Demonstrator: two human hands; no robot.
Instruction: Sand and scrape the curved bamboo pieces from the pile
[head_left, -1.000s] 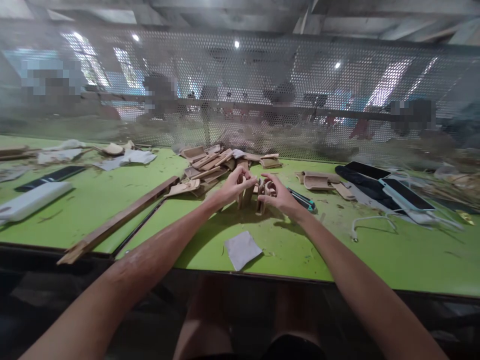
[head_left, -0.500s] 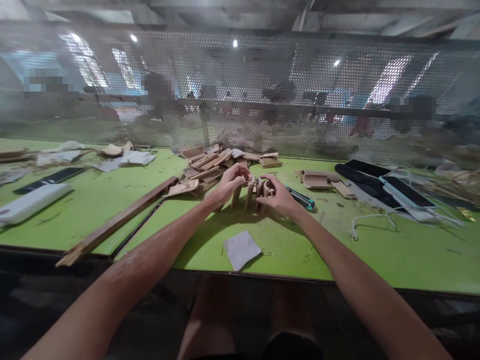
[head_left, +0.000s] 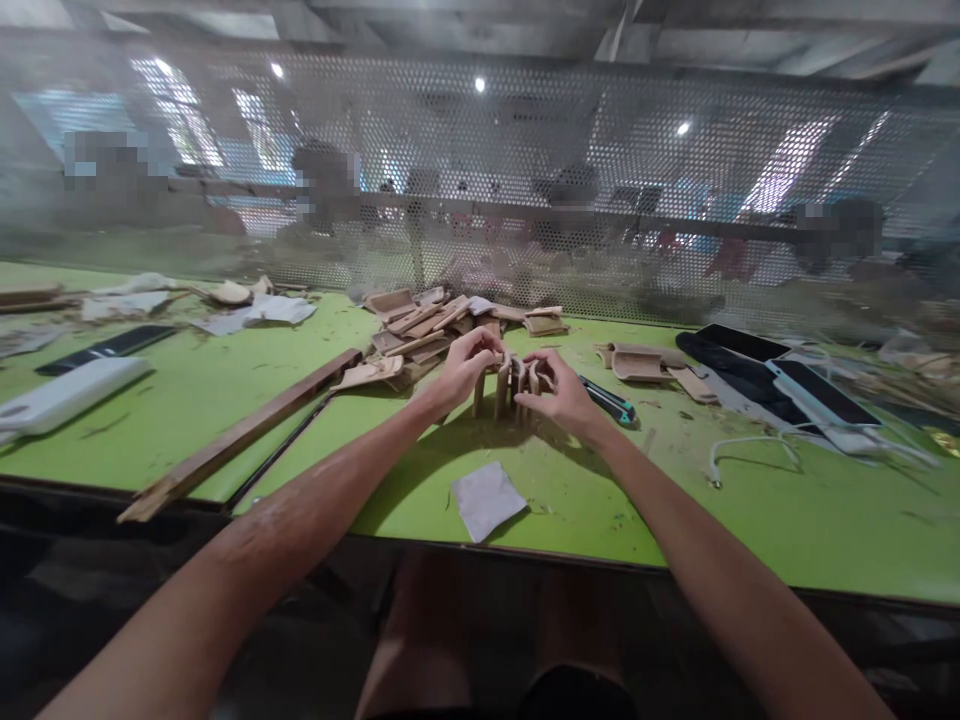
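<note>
Several curved bamboo pieces (head_left: 501, 390) stand upright in a row on the green table, between my two hands. My left hand (head_left: 469, 365) is at the left end of the row, its fingers bent and closed at the top of a bamboo piece. On the right, my right hand (head_left: 559, 395) curls its thumb and fingers around the end pieces. The fingertips are partly hidden. A teal and black utility knife (head_left: 609, 400) lies just beyond the right hand. Nearer to me lies a pale square of paper (head_left: 487, 500).
Behind the hands is a heap of bamboo pieces (head_left: 420, 325), before a perforated metal screen (head_left: 480, 220). A long wooden strip (head_left: 247, 430) lies to the left, near a white device (head_left: 75, 398). More bamboo pieces (head_left: 637, 362), phones (head_left: 825, 392) and a white cable (head_left: 750, 443) are right.
The view has shifted slightly, so the scene sits a little further right. My hands keep nearly the same hold around the upright bamboo pieces.
</note>
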